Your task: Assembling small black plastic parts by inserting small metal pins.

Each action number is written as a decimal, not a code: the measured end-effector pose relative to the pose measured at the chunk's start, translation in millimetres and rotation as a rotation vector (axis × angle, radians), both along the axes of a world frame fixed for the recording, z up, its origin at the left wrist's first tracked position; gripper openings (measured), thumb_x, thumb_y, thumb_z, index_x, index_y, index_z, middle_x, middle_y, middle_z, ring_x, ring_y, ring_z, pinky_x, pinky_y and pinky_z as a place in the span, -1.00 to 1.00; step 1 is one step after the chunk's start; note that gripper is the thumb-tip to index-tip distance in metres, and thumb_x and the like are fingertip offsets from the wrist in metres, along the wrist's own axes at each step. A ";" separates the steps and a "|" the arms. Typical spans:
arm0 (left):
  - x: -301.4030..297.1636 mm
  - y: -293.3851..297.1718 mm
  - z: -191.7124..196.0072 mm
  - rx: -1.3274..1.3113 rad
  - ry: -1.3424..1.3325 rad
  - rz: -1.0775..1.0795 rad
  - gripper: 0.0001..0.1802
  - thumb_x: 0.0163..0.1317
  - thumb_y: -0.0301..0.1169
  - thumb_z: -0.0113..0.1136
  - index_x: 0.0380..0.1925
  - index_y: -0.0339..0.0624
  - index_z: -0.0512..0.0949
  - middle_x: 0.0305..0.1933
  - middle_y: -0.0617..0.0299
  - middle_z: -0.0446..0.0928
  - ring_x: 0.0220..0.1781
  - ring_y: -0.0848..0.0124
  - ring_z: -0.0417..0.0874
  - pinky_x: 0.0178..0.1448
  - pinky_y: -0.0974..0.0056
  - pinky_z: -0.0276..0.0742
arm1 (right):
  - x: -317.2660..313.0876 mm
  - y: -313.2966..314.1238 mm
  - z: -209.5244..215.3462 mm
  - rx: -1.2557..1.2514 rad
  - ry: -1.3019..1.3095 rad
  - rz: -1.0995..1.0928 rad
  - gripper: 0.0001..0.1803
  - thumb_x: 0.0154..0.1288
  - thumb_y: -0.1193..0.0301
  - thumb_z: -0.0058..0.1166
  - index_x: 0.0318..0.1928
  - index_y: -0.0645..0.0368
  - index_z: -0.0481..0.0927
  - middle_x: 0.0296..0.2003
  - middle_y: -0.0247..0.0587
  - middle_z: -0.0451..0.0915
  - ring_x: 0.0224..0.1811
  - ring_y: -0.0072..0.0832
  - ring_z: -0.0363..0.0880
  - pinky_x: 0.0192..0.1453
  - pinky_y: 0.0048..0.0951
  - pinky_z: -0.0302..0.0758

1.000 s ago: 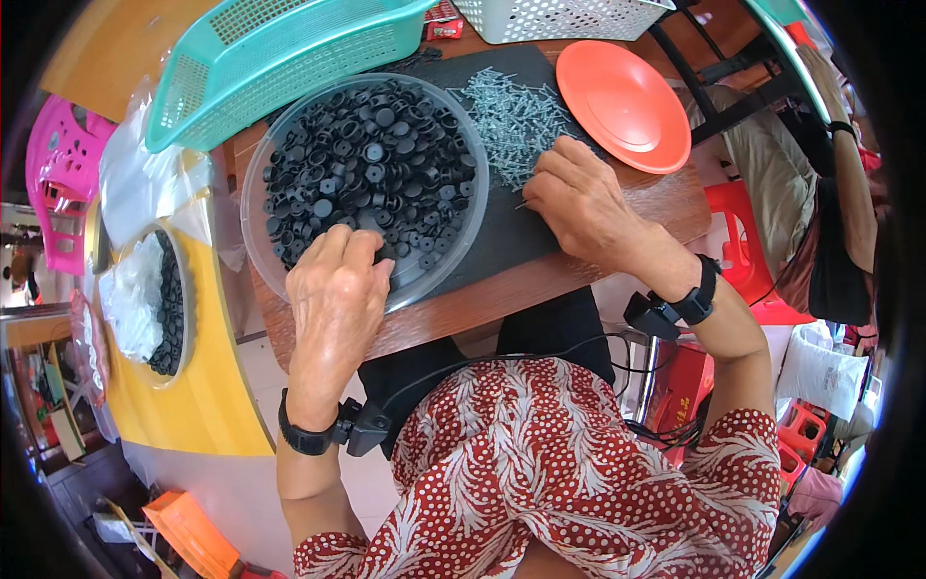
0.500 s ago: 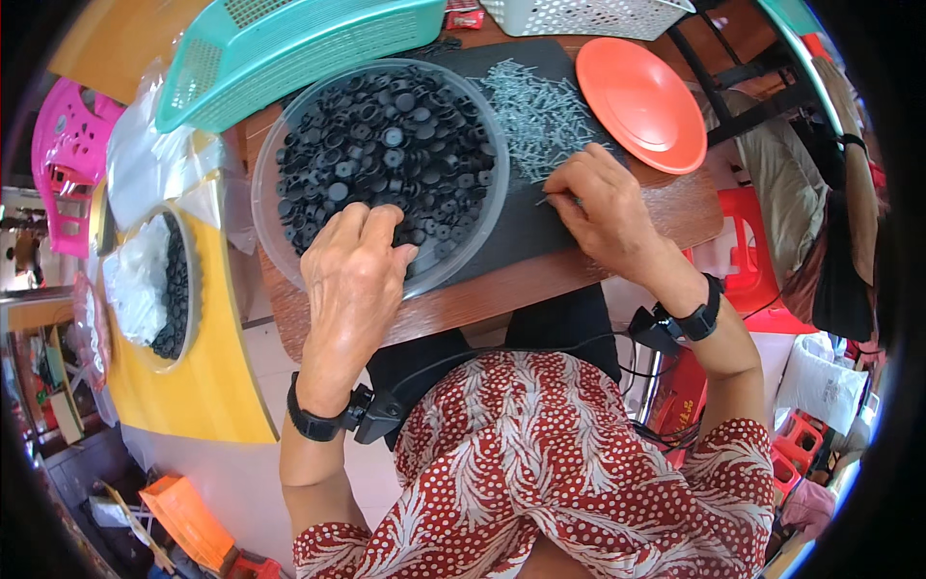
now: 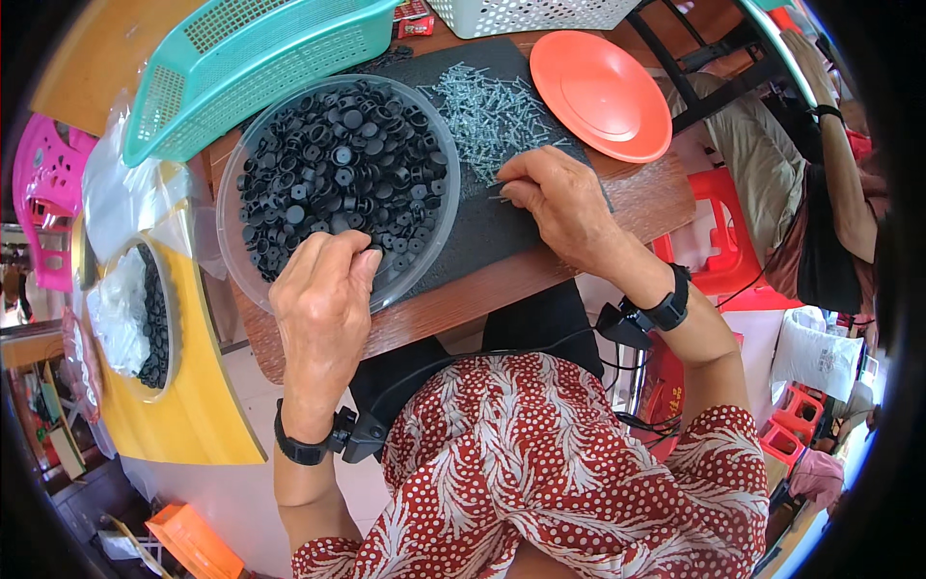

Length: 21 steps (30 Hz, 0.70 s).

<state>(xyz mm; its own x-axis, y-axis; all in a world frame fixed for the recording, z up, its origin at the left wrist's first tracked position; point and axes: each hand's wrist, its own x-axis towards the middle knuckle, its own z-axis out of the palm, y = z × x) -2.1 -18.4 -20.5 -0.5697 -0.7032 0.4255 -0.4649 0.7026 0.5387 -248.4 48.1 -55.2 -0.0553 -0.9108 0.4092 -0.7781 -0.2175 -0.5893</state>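
My left hand (image 3: 323, 314) is over the near rim of a clear round tub (image 3: 225, 217), its thumb and fingers drawn together. Whatever they may hold is hidden from view. Heaped inside the tub are small round black caps (image 3: 338, 154), some with a centre hole. To the right, my right hand (image 3: 564, 207) pinches a thin metal screw (image 3: 500, 198) above a dark mat (image 3: 482, 232). Just beyond those fingertips lies a loose pile of silvery screws (image 3: 492, 116) on the mat.
An orange-red plate (image 3: 603, 92) lies right of the screws. A green basket (image 3: 256, 82) and a white basket (image 3: 540, 14) stand at the back. On the yellow surface at left is another tub (image 3: 174, 318) with black parts. Another person's arm (image 3: 844, 174) shows at far right.
The whole scene has shifted left in the picture. Both hands keep nearly the same places relative to the tub and screws, and both stay pinched.
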 end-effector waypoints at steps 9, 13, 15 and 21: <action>-33.6 19.7 4.2 -0.016 0.120 -0.107 -0.87 0.03 -0.61 0.24 -0.38 -0.35 0.54 -0.53 0.12 0.45 -0.55 0.30 0.46 -0.45 0.32 0.34 | 20.0 0.0 13.4 0.190 -0.396 -0.137 -0.90 0.20 0.54 0.08 -0.26 0.29 0.51 -0.47 -0.11 0.57 -0.49 -0.39 0.56 -0.38 -0.44 0.46; -56.6 23.6 -1.7 -0.074 0.131 -0.163 -0.72 -0.05 -0.63 0.27 -0.26 -0.34 0.52 -0.46 0.09 0.47 -0.46 0.23 0.52 -0.42 0.27 0.39 | 27.8 3.5 23.8 0.226 -0.586 -0.122 -0.88 0.24 0.54 0.07 -0.24 0.33 0.51 -0.46 -0.21 0.58 -0.50 -0.57 0.51 -0.41 -0.56 0.44; -64.7 24.2 -4.1 -0.053 0.120 -0.171 -0.72 -0.09 -0.64 0.27 -0.29 -0.32 0.51 -0.46 0.10 0.45 -0.45 0.20 0.51 -0.43 0.23 0.38 | 27.4 5.6 25.2 0.232 -0.779 -0.070 -0.89 0.26 0.55 0.05 -0.22 0.35 0.51 -0.47 -0.29 0.55 -0.47 -0.66 0.47 -0.40 -0.62 0.42; -75.8 24.6 -13.7 -0.138 0.046 -0.128 -0.83 -0.09 -0.62 0.24 -0.50 -0.25 0.44 -0.53 0.14 0.38 -0.51 0.19 0.47 -0.47 0.18 0.33 | 22.7 9.0 21.9 0.298 -0.852 -0.036 -0.87 0.25 0.57 0.06 -0.21 0.35 0.51 -0.44 -0.29 0.55 -0.44 -0.67 0.47 -0.37 -0.63 0.43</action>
